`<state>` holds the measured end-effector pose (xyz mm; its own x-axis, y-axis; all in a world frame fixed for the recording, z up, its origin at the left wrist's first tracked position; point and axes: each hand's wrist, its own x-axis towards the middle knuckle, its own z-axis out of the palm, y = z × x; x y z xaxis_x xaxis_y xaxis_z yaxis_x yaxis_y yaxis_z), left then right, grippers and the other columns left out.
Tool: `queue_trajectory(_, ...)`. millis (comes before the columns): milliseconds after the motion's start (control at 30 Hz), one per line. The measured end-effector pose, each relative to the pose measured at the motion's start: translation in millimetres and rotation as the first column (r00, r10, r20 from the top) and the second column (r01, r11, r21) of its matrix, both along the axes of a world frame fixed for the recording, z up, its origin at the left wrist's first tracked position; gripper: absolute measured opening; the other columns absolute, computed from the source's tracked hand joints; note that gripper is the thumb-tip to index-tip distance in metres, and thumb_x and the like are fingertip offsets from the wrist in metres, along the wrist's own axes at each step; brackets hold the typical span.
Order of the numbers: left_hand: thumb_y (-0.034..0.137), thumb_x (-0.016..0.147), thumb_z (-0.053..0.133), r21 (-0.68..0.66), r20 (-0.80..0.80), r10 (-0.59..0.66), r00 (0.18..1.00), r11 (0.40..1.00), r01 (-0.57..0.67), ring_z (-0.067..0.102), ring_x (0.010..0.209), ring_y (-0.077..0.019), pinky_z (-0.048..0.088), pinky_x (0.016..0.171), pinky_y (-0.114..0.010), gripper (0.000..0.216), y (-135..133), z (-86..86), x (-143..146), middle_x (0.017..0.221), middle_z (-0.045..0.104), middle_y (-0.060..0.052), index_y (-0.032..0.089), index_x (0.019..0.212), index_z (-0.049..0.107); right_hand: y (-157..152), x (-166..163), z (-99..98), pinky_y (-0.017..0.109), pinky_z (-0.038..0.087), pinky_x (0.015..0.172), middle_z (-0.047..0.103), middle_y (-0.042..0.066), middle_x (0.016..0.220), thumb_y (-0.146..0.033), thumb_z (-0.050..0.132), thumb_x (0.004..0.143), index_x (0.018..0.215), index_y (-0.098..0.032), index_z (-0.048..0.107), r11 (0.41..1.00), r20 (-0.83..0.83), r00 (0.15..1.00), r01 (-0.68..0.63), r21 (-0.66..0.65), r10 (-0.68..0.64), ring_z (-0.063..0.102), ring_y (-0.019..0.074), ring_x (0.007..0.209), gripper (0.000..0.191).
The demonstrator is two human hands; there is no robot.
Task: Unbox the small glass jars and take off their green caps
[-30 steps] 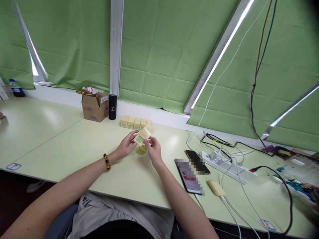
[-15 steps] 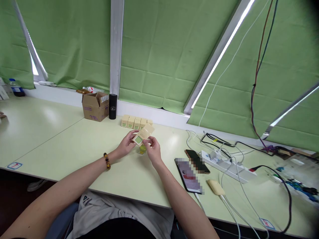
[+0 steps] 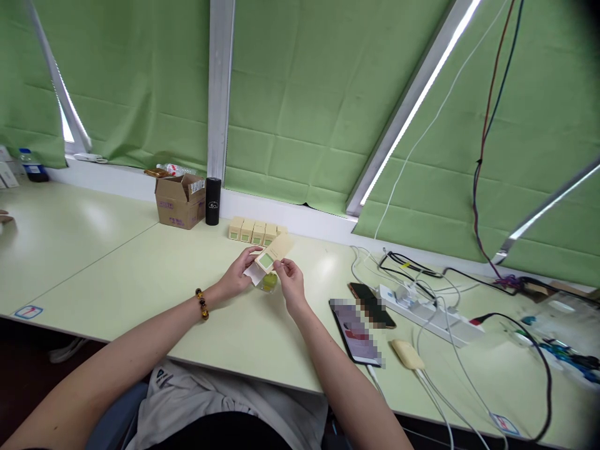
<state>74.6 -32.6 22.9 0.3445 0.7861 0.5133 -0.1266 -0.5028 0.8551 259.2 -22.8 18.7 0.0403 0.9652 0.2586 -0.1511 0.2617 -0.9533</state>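
Between my two hands is a small cream cardboard box (image 3: 276, 249) with a green square on its face, tilted above the table. A pale flap sticks out at its lower left end. My left hand (image 3: 239, 272) grips the box's left side, fingers partly behind it. At the lower right edge, my right hand (image 3: 291, 280) pinches the box between thumb and fingers. Just below, on the table, stands a small clear container with something yellow-green in it (image 3: 269, 282). Several similar cream boxes (image 3: 246, 230) stand in a row behind.
An open brown carton (image 3: 180, 203) and a black tumbler (image 3: 212, 201) stand at the back. To the right lie two phones (image 3: 354, 331), a yellow case-like object (image 3: 407, 354), a power strip (image 3: 429, 312) and tangled cables. Another person's hand (image 3: 5, 217) shows at far left.
The box has shifted slightly right and turned in my hands. A pale flap now sticks out at its lower left end. The container below has stayed about in place.
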Motion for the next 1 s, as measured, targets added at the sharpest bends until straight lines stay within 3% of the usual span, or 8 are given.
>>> queue_trajectory(100, 0.027, 0.089, 0.071, 0.038, -0.014, -0.008, 1.0, 0.999, 0.009, 0.064, 0.122, -0.0292, 0.05, 0.099, -0.041, 0.064, 0.7, 0.7, -1.2, 0.138, 0.064, -0.014, 0.026, 0.146, 0.043, 0.8, 1.2, 0.6, 0.034, 0.053, 0.076, 0.078, 0.007, 0.088, -0.065, 0.08, 0.076, 0.101, -0.02, 0.066, 1.0, -0.03, 1.0, -0.004, -0.005, 0.004, 0.072, 0.0246, 0.088, 0.054)
queue_trajectory(200, 0.034, 0.094, 0.068, 0.11, -0.028, 0.087, 0.996, 0.99, -0.084, 0.057, 0.131, -0.0305, 0.047, 0.105, -0.044, 0.057, 2.6, 0.2, -3.9, 0.148, 0.057, -0.014, 0.026, 0.146, 0.047, 1.3, 1.7, 0.6, 0.034, 0.053, 0.077, 0.078, 0.008, 0.091, -0.065, 0.08, 0.076, 0.102, -0.02, 0.066, 1.0, -0.031, 0.999, 0.019, -0.001, -0.019, 0.073, 0.0252, 0.091, 0.054)
queue_trajectory(433, 0.042, 0.093, 0.073, 0.221, -0.127, 0.347, 0.929, 0.923, -0.315, 0.062, 0.117, -0.0268, 0.048, 0.101, -0.043, 0.054, -0.8, 0.8, -1.2, 0.141, 0.061, -0.013, 0.024, 0.14, 0.053, 4.9, 1.3, -3.4, 0.034, 0.054, 0.081, 0.077, 0.005, 0.09, -0.062, 0.082, 0.075, 0.105, -0.021, 0.065, 1.0, -0.036, 0.999, 0.013, 0.009, -0.013, 0.072, 0.0237, 0.09, 0.053)
queue_trajectory(633, 0.042, 0.101, 0.059, 0.218, -0.1, 0.295, 0.95, 0.938, -0.269, 0.065, 0.124, -0.0282, 0.052, 0.099, -0.041, 0.045, -1.6, -4.7, 0.4, 0.136, 0.067, -0.012, 0.024, 0.142, 0.051, 4.2, 1.8, -2.4, 0.033, 0.055, 0.079, 0.079, 0.009, 0.105, -0.065, 0.08, 0.076, 0.105, -0.021, 0.069, 1.0, -0.028, 1.0, 0.006, -0.002, -0.006, 0.071, 0.025, 0.096, 0.054)
queue_trajectory(800, 0.043, 0.106, 0.048, 0.188, -0.174, 0.302, 0.937, 0.945, -0.269, 0.074, 0.099, -0.0249, 0.056, 0.084, -0.036, 0.046, -5.6, -4.9, 1.9, 0.119, 0.076, -0.01, 0.024, 0.148, 0.046, 3.0, 1.1, -2.6, 0.034, 0.055, 0.08, 0.078, 0.013, 0.116, -0.069, 0.078, 0.076, 0.106, -0.017, 0.073, 0.998, -0.03, 0.999, -0.043, -0.047, 0.041, 0.072, 0.0264, 0.097, 0.06)
queue_trajectory(1000, 0.043, 0.099, 0.061, 0.144, -0.15, 0.333, 0.931, 0.939, -0.312, 0.072, 0.111, -0.0284, 0.056, 0.09, -0.038, 0.051, -8.4, 1.5, 4.3, 0.122, 0.076, -0.009, 0.026, 0.146, 0.049, 3.6, -0.7, -5.1, 0.035, 0.057, 0.078, 0.08, 0.014, 0.114, -0.071, 0.08, 0.074, 0.107, -0.018, 0.073, 0.997, -0.001, 0.998, -0.069, -0.032, 0.069, 0.074, 0.0281, 0.098, 0.063)
